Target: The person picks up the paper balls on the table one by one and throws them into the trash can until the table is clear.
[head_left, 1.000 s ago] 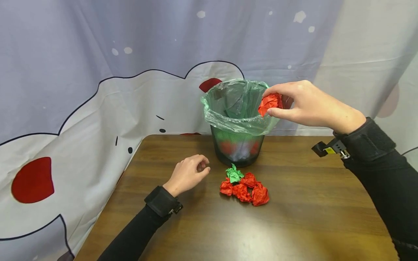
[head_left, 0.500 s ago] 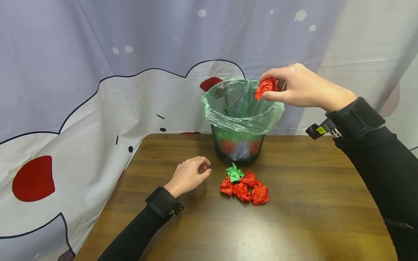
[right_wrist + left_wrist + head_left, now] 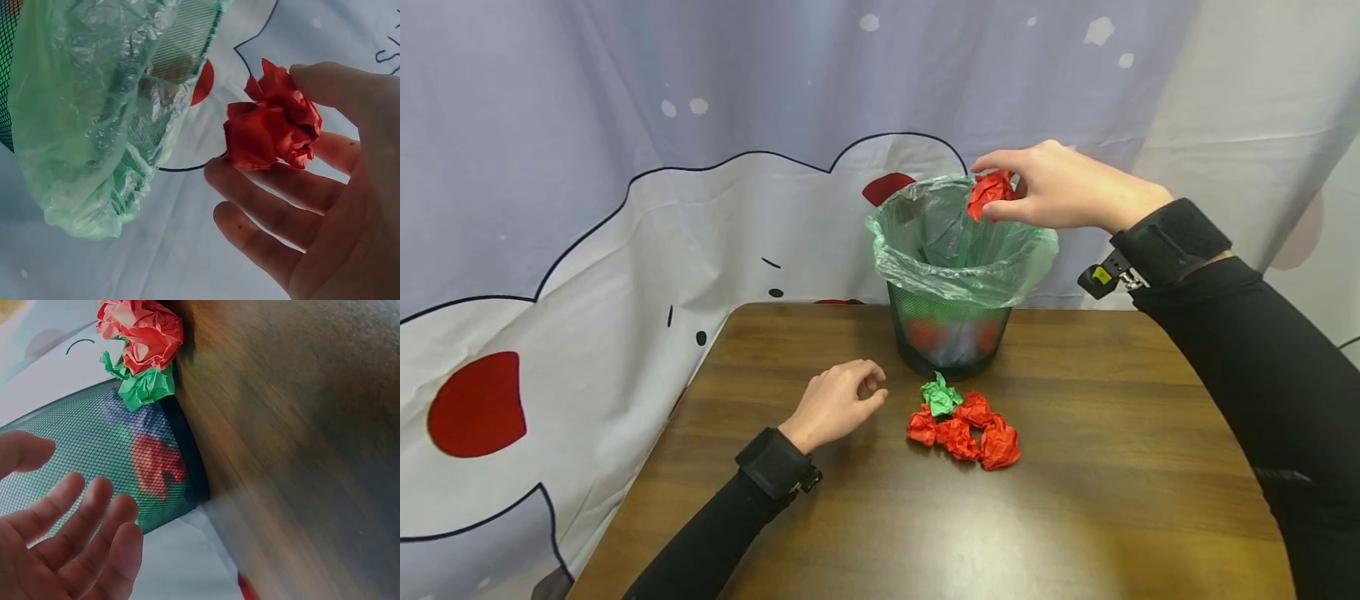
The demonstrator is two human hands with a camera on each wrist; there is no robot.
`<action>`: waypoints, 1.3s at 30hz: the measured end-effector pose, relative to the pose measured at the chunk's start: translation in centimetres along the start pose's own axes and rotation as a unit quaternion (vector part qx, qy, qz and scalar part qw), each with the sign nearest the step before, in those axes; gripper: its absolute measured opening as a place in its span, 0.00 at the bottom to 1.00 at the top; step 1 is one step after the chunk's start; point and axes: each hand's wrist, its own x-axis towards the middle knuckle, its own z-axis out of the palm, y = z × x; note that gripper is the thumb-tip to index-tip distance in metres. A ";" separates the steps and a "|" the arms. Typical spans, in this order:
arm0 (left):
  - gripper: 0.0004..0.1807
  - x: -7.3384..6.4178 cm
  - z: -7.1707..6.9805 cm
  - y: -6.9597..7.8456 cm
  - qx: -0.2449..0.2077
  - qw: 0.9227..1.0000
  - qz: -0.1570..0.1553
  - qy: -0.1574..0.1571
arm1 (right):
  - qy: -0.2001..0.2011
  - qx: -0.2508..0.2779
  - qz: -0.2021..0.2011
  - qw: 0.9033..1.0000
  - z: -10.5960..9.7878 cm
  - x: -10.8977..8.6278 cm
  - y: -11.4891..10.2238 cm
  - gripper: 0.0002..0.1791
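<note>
My right hand (image 3: 1060,187) pinches a crumpled red paper ball (image 3: 990,194) between thumb and fingers, over the right part of the wastebasket's opening. In the right wrist view the red ball (image 3: 273,122) is beside the bin's green liner bag (image 3: 81,112). The wastebasket (image 3: 951,333) is black mesh, its green bag (image 3: 955,283) folded over the rim, with red paper showing through the mesh. My left hand (image 3: 837,402) stays low by the table, left of the bin, fingers loosely bent and holding nothing. A green paper ball (image 3: 940,396) and several red paper balls (image 3: 998,443) lie before the bin.
The brown wooden table (image 3: 1112,433) has its back edge against a patterned curtain (image 3: 760,233), which hangs right behind the wastebasket. To the left, the table's side edge also meets the curtain.
My right hand has risen and moved left with the red paper ball, from the bin's right side to over its opening. The left hand has barely moved.
</note>
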 end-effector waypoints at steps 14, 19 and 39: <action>0.12 -0.1 0.5 0.3 -0.010 1.000 0.000 -0.004 | -0.018 -0.007 0.000 1.000 1.2 -1.5 0.2 0.23; 0.11 0.1 0.7 0.7 -0.005 1.000 0.007 -0.004 | 0.004 -0.018 -0.002 1.000 1.4 -3.3 0.3 0.19; 0.14 0.5 1.9 1.4 0.004 0.999 0.019 -0.040 | 0.074 -0.015 -0.013 0.997 3.4 -9.4 1.6 0.11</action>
